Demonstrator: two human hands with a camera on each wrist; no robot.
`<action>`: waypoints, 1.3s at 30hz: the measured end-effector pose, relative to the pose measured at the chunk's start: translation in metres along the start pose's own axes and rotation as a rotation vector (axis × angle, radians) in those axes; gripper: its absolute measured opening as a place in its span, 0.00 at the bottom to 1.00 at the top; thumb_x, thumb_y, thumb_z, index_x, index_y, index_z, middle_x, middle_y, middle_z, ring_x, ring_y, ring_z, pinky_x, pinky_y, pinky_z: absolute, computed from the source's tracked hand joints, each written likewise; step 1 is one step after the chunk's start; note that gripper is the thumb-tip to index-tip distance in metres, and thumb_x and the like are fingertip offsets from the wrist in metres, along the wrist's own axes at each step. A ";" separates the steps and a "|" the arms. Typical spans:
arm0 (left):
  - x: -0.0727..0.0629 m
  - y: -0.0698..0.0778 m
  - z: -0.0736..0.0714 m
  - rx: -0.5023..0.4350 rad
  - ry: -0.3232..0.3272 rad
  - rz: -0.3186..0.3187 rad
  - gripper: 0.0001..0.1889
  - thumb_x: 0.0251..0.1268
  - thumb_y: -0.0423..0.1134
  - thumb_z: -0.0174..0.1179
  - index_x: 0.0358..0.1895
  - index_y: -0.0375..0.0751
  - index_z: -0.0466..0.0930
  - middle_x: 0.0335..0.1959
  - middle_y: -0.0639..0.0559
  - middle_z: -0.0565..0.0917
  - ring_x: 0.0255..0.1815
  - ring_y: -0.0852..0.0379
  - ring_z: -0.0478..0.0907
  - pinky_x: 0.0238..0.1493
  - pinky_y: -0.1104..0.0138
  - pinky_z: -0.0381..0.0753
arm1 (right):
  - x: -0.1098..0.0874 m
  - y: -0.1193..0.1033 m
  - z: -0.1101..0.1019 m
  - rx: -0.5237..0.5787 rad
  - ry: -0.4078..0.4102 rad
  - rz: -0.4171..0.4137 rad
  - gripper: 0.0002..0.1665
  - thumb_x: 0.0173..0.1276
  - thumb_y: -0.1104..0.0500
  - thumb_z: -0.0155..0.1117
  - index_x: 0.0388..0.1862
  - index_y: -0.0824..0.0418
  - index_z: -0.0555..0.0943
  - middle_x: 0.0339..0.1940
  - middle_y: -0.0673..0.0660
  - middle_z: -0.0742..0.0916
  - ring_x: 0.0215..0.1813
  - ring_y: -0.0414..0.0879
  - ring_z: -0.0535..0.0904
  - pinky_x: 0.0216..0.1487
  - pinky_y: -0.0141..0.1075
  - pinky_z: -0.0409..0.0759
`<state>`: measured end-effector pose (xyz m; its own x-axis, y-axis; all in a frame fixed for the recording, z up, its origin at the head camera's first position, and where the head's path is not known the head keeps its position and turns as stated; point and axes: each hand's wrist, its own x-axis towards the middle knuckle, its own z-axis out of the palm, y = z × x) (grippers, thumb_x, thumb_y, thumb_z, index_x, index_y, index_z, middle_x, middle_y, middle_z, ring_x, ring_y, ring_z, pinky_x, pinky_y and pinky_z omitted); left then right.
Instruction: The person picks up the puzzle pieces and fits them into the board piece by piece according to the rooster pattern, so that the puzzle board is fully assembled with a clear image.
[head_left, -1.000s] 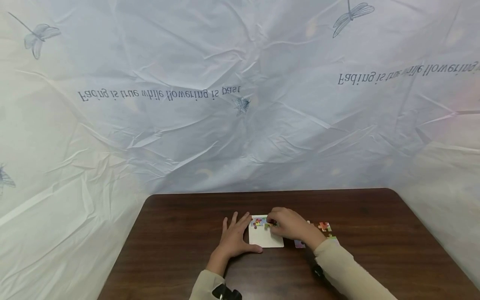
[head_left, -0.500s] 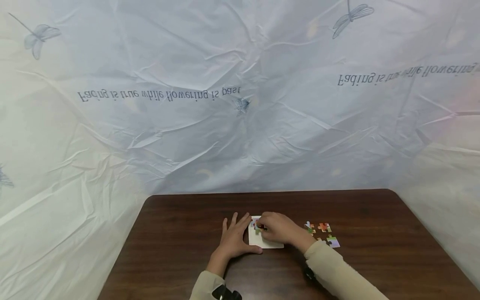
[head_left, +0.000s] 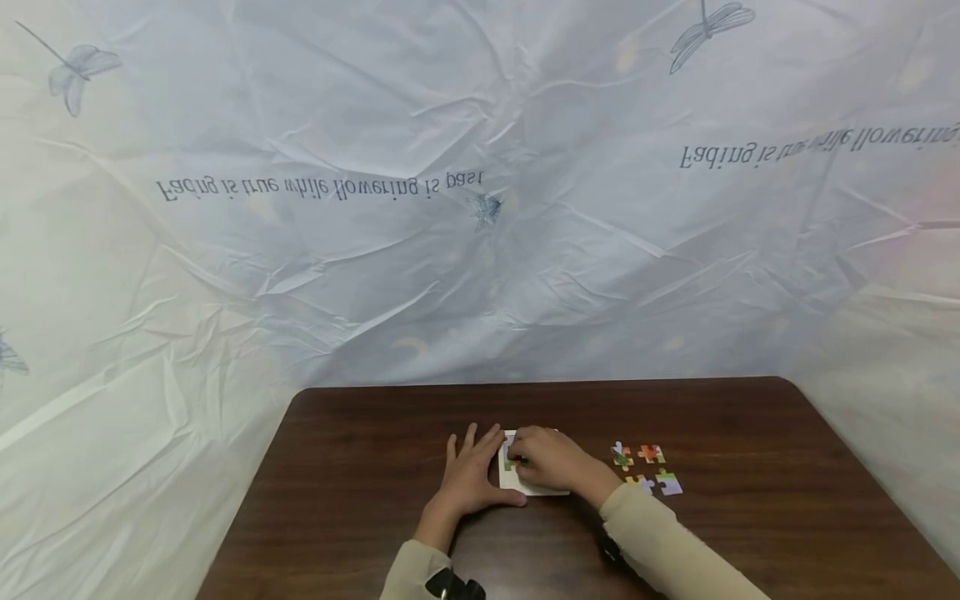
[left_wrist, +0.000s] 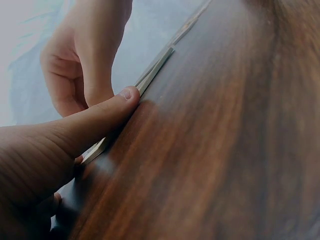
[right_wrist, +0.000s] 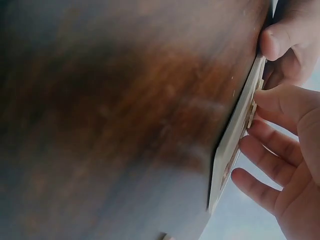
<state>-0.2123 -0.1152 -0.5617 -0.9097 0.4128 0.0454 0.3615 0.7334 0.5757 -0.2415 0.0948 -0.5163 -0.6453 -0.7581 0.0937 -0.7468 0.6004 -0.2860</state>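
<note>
Head view: the left hand [head_left: 467, 482] rests, fingers spread, against the puzzle board [head_left: 531, 486]; the right hand [head_left: 553, 460] hides much of it, pinching a partly covered puzzle piece [right_wrist: 252, 116].

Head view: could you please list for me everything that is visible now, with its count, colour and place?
Wooden table with rounded corners: one, dark brown, lower centre.
Wrinkled, cloth-like sheet: at least one, pale blue-white, behind the table.
Printed insects: four, blue-grey, on the sheet.
Printed lettering: two lines, dark grey, on the sheet.
Flat square board: one, white, on the table.
Placed jigsaw pieces: count partly hidden, multicoloured, on the board.
Loose jigsaw pieces: about four, multicoloured, right of the board.
Wrist devices: two, black.
Long sleeves: two, beige.
Left hand: one, bare, at the board's left edge.
Right hand: one, bare, over the board, apparently pinching a piece.
</note>
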 end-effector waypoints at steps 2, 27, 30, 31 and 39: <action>0.000 0.000 0.000 0.001 0.002 0.002 0.60 0.49 0.69 0.78 0.84 0.46 0.63 0.85 0.48 0.59 0.86 0.32 0.44 0.79 0.30 0.36 | 0.000 0.000 0.000 -0.008 -0.002 -0.003 0.08 0.73 0.61 0.72 0.49 0.57 0.91 0.45 0.52 0.87 0.44 0.42 0.83 0.43 0.36 0.85; 0.000 -0.002 0.003 0.018 0.011 -0.006 0.61 0.48 0.71 0.77 0.84 0.47 0.62 0.85 0.49 0.60 0.86 0.33 0.44 0.79 0.30 0.36 | 0.004 -0.003 -0.006 0.026 -0.068 0.023 0.08 0.72 0.61 0.74 0.49 0.56 0.87 0.44 0.51 0.85 0.39 0.38 0.78 0.38 0.34 0.80; 0.000 -0.003 0.003 0.005 0.005 -0.007 0.61 0.48 0.71 0.77 0.84 0.47 0.62 0.85 0.49 0.60 0.86 0.33 0.44 0.79 0.30 0.35 | 0.005 -0.002 -0.005 0.016 -0.078 0.022 0.10 0.72 0.61 0.74 0.50 0.56 0.88 0.44 0.51 0.86 0.40 0.38 0.79 0.40 0.35 0.81; 0.000 -0.003 0.003 0.002 0.005 -0.007 0.61 0.48 0.71 0.77 0.84 0.47 0.62 0.85 0.49 0.60 0.86 0.33 0.44 0.79 0.30 0.35 | 0.005 -0.001 -0.005 0.014 -0.077 0.019 0.10 0.72 0.61 0.74 0.51 0.56 0.88 0.44 0.51 0.86 0.41 0.39 0.80 0.41 0.35 0.82; 0.002 -0.003 0.002 0.025 0.014 0.002 0.61 0.48 0.71 0.77 0.84 0.47 0.62 0.85 0.49 0.60 0.86 0.33 0.44 0.79 0.30 0.36 | 0.006 0.002 -0.007 0.044 -0.057 -0.011 0.11 0.70 0.64 0.75 0.51 0.60 0.91 0.45 0.52 0.87 0.43 0.40 0.82 0.44 0.34 0.84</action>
<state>-0.2144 -0.1157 -0.5647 -0.9116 0.4071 0.0580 0.3684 0.7458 0.5550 -0.2477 0.0936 -0.5093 -0.6261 -0.7786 0.0432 -0.7451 0.5810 -0.3274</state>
